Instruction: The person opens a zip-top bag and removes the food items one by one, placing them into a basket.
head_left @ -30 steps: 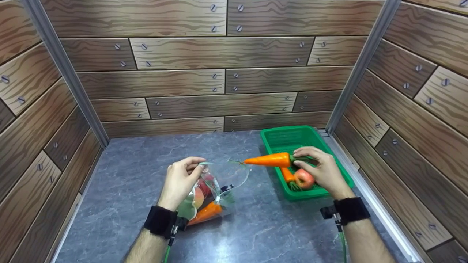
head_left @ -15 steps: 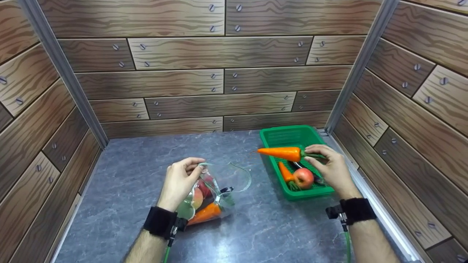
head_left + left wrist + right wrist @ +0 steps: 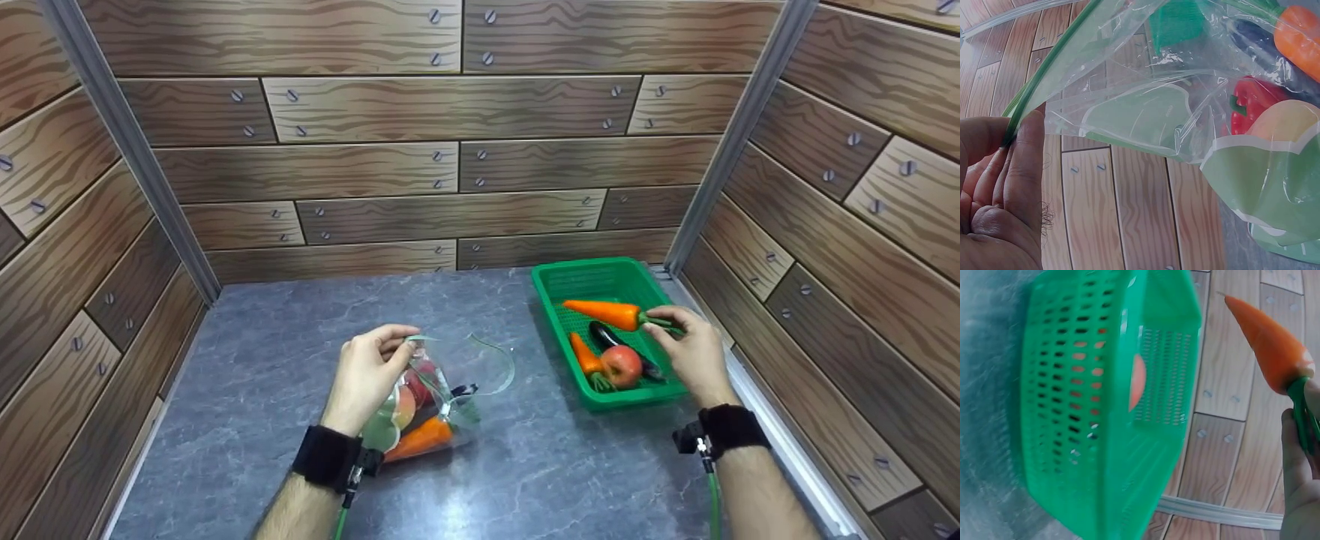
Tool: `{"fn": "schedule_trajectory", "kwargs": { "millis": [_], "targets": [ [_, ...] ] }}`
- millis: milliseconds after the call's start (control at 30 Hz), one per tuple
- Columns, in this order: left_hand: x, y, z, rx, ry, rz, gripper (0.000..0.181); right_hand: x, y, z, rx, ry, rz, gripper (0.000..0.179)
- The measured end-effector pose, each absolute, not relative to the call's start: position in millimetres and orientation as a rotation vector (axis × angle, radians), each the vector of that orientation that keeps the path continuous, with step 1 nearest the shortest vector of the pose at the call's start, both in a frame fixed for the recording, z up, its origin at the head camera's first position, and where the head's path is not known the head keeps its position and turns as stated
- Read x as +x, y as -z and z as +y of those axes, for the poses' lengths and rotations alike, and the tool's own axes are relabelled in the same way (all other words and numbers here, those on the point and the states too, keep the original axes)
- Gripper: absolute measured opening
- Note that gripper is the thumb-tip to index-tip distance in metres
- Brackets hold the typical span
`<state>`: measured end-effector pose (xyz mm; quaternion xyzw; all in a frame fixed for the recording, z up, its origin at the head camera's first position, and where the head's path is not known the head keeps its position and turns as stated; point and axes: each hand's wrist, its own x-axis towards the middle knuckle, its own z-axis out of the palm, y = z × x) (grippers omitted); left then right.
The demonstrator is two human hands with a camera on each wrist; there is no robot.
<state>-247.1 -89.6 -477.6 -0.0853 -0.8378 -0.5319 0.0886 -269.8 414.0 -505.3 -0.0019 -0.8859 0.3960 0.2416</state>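
Observation:
My left hand (image 3: 373, 375) pinches the green zip edge of a clear plastic bag (image 3: 487, 375), whose mouth gapes toward the right. Inside the bag lie a carrot (image 3: 421, 439), a red bell pepper (image 3: 1258, 104), a dark eggplant (image 3: 1258, 48) and a yellowish-red round fruit (image 3: 1286, 121). My right hand (image 3: 691, 354) holds another carrot (image 3: 606, 313) by its green stalk, tip pointing left, over the green basket (image 3: 555, 330). Within the basket are a smaller carrot (image 3: 585, 354), an apple (image 3: 622, 366) and an eggplant (image 3: 606, 337) partly hidden behind the apple.
The grey marbled tabletop (image 3: 300, 315) lies under the bag and basket. Wood-patterned walls (image 3: 375, 169) with metal corner posts (image 3: 709, 135) enclose it on the back and both sides. The basket stands near the right wall. Green cables run from both wrist straps.
My right hand has moved right with the carrot, away from the bag's mouth and over the basket, uncovering the eggplant there. My left hand keeps its hold on the bag, almost unmoved.

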Motion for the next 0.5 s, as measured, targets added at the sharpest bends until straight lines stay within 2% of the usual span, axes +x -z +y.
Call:
{"fn": "schedule_trajectory", "kwargs": {
  "millis": [500],
  "targets": [
    [-248,479,-90,-0.265,1.616,-2.464,0.021,-276,526,443,-0.297,-1.047,-2.447,0.031]
  ]
}}
